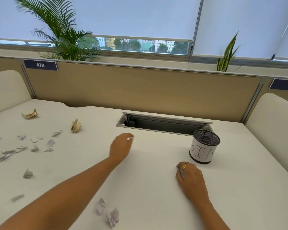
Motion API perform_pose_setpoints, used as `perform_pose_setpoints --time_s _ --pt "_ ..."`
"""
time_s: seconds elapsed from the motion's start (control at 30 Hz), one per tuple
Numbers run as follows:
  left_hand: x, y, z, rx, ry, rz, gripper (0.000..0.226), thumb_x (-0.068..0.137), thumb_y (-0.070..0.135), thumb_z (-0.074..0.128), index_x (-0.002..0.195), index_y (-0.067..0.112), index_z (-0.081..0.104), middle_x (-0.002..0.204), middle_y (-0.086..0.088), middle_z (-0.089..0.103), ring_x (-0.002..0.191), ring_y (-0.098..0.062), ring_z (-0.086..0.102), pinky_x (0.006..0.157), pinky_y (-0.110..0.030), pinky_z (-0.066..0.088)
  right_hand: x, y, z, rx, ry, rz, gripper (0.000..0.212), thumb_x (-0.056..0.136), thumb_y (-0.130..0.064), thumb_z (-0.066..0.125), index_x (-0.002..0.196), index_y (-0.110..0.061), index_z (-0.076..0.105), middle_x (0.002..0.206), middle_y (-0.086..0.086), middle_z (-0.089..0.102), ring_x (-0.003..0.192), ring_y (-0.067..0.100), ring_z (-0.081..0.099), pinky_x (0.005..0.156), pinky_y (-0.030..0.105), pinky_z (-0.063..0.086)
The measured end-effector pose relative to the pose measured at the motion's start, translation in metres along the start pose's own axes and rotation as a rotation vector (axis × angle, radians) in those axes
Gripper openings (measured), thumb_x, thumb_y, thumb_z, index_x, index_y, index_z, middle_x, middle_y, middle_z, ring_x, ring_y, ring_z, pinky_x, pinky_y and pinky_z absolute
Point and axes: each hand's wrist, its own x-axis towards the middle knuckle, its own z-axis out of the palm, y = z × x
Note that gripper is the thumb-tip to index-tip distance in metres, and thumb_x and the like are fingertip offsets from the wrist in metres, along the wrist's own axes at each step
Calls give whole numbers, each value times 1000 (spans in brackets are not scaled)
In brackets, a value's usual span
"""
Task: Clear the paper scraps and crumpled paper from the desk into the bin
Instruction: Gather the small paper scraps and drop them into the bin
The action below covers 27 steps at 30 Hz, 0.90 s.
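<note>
The bin (204, 146) is a black mesh cup with a white "BIN" label, standing at the right of the white desk (156, 188). My left hand (120, 147) hovers mid-desk, fingers pinched on a small white paper scrap (129, 138). My right hand (189, 175) rests on the desk just in front of the bin, curled over a grey scrap (182, 173). Several grey scraps (35, 144) lie scattered at the left. Two tan crumpled papers (30, 114) (75, 126) sit behind them. Two crumpled grey balls (113, 216) lie near the front edge.
An open cable tray (161, 124) is sunk into the desk behind the hands, a black plug inside it. A tan partition (140, 87) closes off the back. Cream dividers (273, 117) stand at both sides. Plants stand behind the partition.
</note>
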Motion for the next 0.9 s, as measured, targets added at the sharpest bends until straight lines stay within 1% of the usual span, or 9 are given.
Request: perform_pose_setpoints --time_s 0.07,0.17,0.23,0.33,0.5,0.57,0.77,0.83,0.9 --pt "-7 -31 -16 40 90 -64 26 95 17 45 114 12 62 123 -7 64 110 -25 60 98 -37 44 -1 -3 0 -8 4 5 20 88 -12 54 106 -10 64 110 1 66 108 23 57 96 35 42" --pt "-19 -66 -31 144 124 -143 29 96 17 42 121 13 56 130 -7 59 117 -27 55 103 -41 35 -2 -10 2 -20 34 34 17 85 -7 57 99 -5 66 102 7 69 100 29 60 87 40 46" --pt "-29 -82 -34 202 104 -180 31 96 21 42 125 15 52 133 -6 55 121 -27 52 105 -43 31 -3 -22 6 -56 19 26 17 86 -8 54 99 -8 66 101 4 69 99 27 59 83 37 46" --pt "-44 -98 -34 311 56 -188 34 96 27 41 129 20 48 139 -2 49 130 -22 42 109 -44 25 0 -46 20 -57 -38 -39 21 90 -16 47 104 -16 63 109 -5 65 106 18 55 86 29 41" --pt "-55 -105 -28 440 66 -156 37 96 31 39 131 20 46 143 1 43 135 -15 35 114 -44 21 11 -95 45 184 -139 -33 19 87 -19 51 102 -18 63 108 -5 64 110 12 53 86 21 39" --pt "-56 -104 -27 460 67 -153 37 97 31 38 132 21 45 143 2 42 136 -14 35 114 -43 21 18 -112 53 287 -204 -51 22 87 -18 53 107 -18 62 114 -4 63 112 12 53 89 18 36" --pt "-54 -106 -24 506 76 -139 37 96 30 38 131 20 45 142 2 44 135 -14 36 112 -44 24 38 -154 67 310 -410 -214 46 89 -14 54 133 -13 43 144 5 38 129 22 41 98 19 31" --pt "-54 -106 -23 507 81 -137 37 96 30 39 130 19 46 141 1 46 134 -15 37 111 -45 24 42 -163 70 246 -484 -244 52 92 -9 46 142 -16 32 155 4 21 138 24 27 110 30 28" --pt "-54 -106 -23 523 84 -136 37 96 30 39 131 19 46 141 1 46 133 -15 37 111 -44 25 43 -167 75 166 -536 -286 54 95 -3 36 145 -19 25 158 2 10 143 23 16 115 38 26"
